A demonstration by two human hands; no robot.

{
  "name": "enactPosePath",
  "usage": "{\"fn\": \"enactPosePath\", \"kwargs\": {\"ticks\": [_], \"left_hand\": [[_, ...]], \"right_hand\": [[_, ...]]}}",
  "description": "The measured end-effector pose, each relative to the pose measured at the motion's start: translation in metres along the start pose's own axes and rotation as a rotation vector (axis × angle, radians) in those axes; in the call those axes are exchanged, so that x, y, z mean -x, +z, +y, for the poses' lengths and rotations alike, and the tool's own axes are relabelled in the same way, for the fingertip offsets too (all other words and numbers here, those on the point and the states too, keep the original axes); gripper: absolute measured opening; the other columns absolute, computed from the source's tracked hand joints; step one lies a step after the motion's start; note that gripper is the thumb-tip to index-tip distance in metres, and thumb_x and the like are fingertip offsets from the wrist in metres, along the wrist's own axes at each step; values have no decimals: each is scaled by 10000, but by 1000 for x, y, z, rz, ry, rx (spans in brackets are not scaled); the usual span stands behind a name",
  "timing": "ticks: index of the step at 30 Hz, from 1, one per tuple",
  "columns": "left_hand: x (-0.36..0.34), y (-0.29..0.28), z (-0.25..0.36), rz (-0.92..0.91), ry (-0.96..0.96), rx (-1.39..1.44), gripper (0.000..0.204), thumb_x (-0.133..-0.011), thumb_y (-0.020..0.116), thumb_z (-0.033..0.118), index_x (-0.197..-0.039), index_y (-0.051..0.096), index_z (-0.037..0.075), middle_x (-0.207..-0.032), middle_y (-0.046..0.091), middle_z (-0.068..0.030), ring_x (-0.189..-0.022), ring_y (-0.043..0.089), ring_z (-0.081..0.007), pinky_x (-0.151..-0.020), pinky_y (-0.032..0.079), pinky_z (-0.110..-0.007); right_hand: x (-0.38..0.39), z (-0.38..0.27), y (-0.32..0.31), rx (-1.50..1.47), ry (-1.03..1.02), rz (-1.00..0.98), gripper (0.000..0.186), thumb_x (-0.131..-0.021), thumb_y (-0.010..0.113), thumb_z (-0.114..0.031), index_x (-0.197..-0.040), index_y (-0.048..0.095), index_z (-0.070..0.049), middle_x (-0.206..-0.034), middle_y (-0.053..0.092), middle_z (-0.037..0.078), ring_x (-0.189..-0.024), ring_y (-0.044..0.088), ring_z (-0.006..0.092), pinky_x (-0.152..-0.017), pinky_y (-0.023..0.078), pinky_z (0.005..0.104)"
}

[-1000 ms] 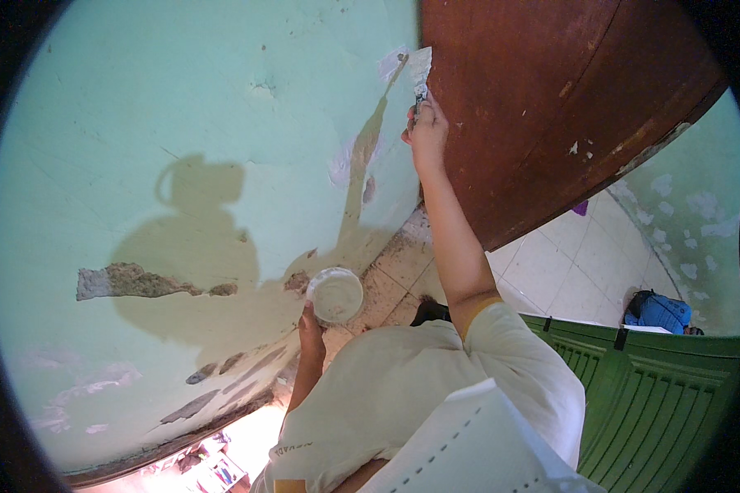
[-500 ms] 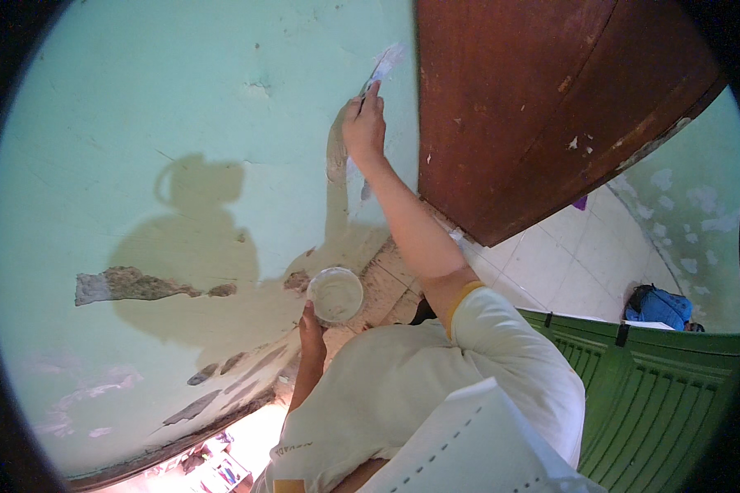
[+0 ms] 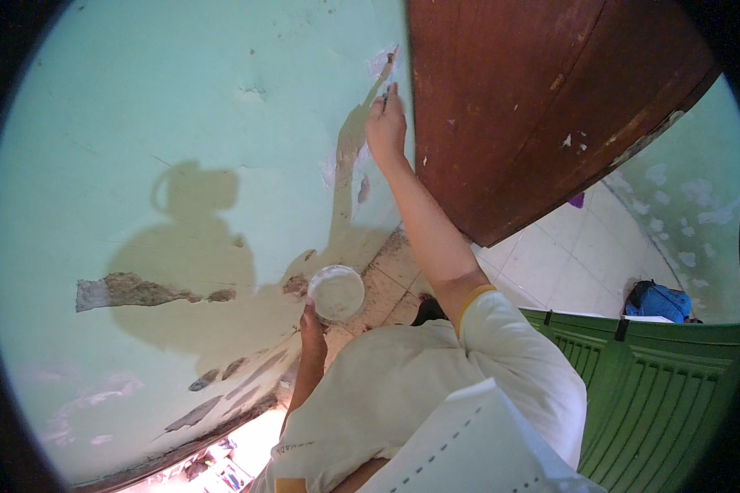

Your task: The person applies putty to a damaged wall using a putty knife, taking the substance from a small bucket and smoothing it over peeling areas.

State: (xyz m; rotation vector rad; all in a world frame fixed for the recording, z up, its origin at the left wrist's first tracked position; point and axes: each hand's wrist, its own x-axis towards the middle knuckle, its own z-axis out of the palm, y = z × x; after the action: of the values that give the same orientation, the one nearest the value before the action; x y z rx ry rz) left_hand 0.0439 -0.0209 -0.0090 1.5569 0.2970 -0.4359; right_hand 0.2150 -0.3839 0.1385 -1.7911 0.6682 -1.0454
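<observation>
My right hand is raised to the pale green wall, beside the brown wooden door panel. Its fingers are closed on a slim putty knife, which the hand mostly hides. Whitish filler is smeared on the wall just above, and the hand's shadow falls beside it. Lower down, my left hand grips a round white tub by its near left side. Pale paste coats the inside of the tub, its open top facing up.
The brown panel borders the work spot on the right. A gouge of bare plaster crosses the wall at left. Green slatted furniture stands at lower right. On the tiled floor beyond, a blue bag lies by the wall.
My right hand has moved slightly right and down, and appears lifted off the wall, its shadow now more separate. The left hand and tub stay nearly still.
</observation>
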Motion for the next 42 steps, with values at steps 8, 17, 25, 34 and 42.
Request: {"fn": "enactPosePath", "kwargs": {"ticks": [8, 17, 25, 34, 42], "left_hand": [[15, -1, 2, -76, -73, -5, 755, -953, 436, 608, -1344, 503, -34, -1259, 589, -179, -1115, 610, -282, -939, 484, -374], [6, -2, -1, -46, 5, -3, 660, -947, 460, 597, -1171, 613, -6, -876, 587, -23, -742, 472, -123, -600, 357, -297], [17, -15, -6, 26, -73, 45, 747, -926, 508, 590, -1330, 500, -39, -1255, 582, -175, -1107, 592, -282, -919, 479, -400], [8, -14, -16, 1, -71, 42, 728, -944, 499, 575, -1333, 495, -40, -1241, 594, -172, -1096, 605, -279, -904, 495, -406], [12, 4, 9, -4, -22, -10, 709, -943, 459, 616, -1275, 561, -1, -1043, 640, -80, -868, 575, -162, -668, 427, -293]], "right_hand": [[51, -4, -2, -42, -27, -79, 558, -992, 431, -197, -1463, 307, 76, -1235, 562, 292, -1116, 581, 418, -973, 454, 434], [25, 34, -4, -1057, 439, -36, 229, -1061, 375, -241, -1231, 404, -89, -830, 564, 44, -599, 517, 117, -484, 398, 266], [-14, 39, 24, -1324, 696, -148, 241, -1068, 386, -326, -998, 476, -114, -732, 501, 9, -553, 446, 116, -438, 338, 246], [55, 10, 11, -1444, 863, -378, 311, -1070, 361, -366, -948, 481, -105, -705, 482, 15, -524, 413, 113, -405, 281, 239], [4, 25, -5, -1274, 745, -94, 302, -1070, 361, -347, -936, 490, -109, -668, 454, -15, -473, 362, 76, -394, 270, 236]]}}
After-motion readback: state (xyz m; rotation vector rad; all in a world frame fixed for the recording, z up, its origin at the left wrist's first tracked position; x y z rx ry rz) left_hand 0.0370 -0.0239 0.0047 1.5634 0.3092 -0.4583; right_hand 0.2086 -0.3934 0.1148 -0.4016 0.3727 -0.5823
